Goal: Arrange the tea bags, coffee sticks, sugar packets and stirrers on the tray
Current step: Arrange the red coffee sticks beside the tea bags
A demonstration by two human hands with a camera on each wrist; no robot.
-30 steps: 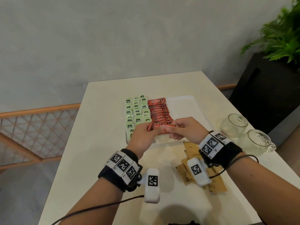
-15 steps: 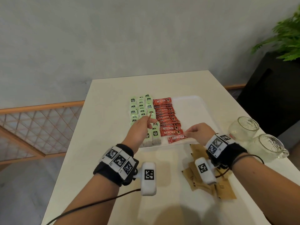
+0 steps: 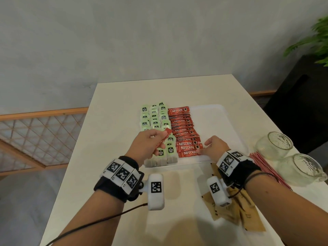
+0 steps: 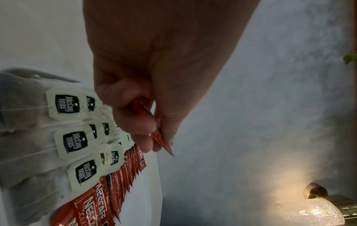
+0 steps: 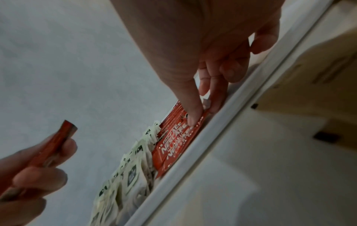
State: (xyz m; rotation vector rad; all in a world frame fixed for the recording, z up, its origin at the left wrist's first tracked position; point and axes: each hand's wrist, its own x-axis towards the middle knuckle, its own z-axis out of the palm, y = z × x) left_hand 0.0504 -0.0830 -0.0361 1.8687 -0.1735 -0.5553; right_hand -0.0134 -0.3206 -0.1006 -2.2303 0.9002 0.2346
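Observation:
On the white tray (image 3: 213,125), green-tagged tea bags (image 3: 154,119) (image 4: 67,105) fill the left columns, and a row of red coffee sticks (image 3: 182,130) (image 5: 173,146) lies beside them. My left hand (image 3: 147,144) (image 4: 144,122) hovers over the near tea bags and pinches a spare red coffee stick (image 3: 163,141) (image 4: 162,142) that points up and away. My right hand (image 3: 211,146) (image 5: 203,91) pinches the right end of the nearest coffee stick (image 3: 188,153), which lies flat at the tray's near rim (image 5: 222,122).
Brown sugar packets (image 3: 248,215) lie loose on the table under my right wrist. Red stirrers (image 3: 262,166) lie to their right, next to two glass cups (image 3: 274,148) (image 3: 305,169). The tray's right half is bare. A plant stands at the far right.
My right hand took one stick from the left hand, laid it at the near end of the row and straightened it. The left hand drew back over the tea bags.

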